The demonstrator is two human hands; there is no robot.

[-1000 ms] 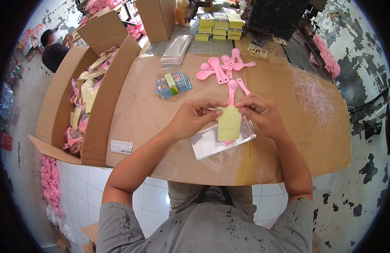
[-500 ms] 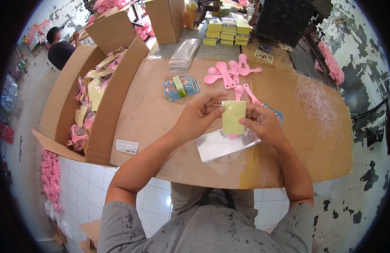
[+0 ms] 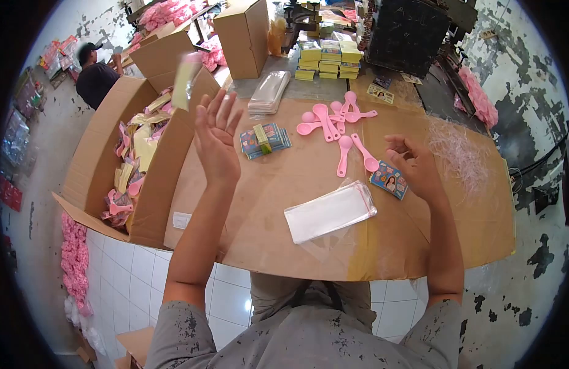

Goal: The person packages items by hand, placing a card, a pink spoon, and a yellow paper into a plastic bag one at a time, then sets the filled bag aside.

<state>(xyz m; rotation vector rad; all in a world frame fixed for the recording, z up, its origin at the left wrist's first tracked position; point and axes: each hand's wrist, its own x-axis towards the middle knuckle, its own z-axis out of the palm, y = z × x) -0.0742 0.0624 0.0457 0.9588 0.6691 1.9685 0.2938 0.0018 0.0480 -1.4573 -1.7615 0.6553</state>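
Packet (image 3: 185, 83), blurred, in mid-air above the inner wall of the box (image 3: 164, 184), beyond the left edge of the tabletop (image 3: 253, 215). The left hand (image 3: 220, 135) is raised just beside it; its grip is wide, fingers spread, and appears clear of the packet. For a sound toss, the release is judged best made low and aimed past the wall at the box's middle, lest the packet catch on the rim or drop short. The filled packets (image 3: 143, 141) inside should cushion it. The right hand (image 3: 413, 163), grip loosely curled with nothing visible in it, hangs by the card (image 3: 389, 180); contact cannot be told. Two spoons (image 3: 344, 154) lie left of the card, bags (image 3: 330, 212) toward the tabletop's front edge, and a spoon pile (image 3: 333, 117) toward its back edge. Nearer the left edge rests a card bundle (image 3: 266, 141); keeping the arm's path high over it seems prudent.
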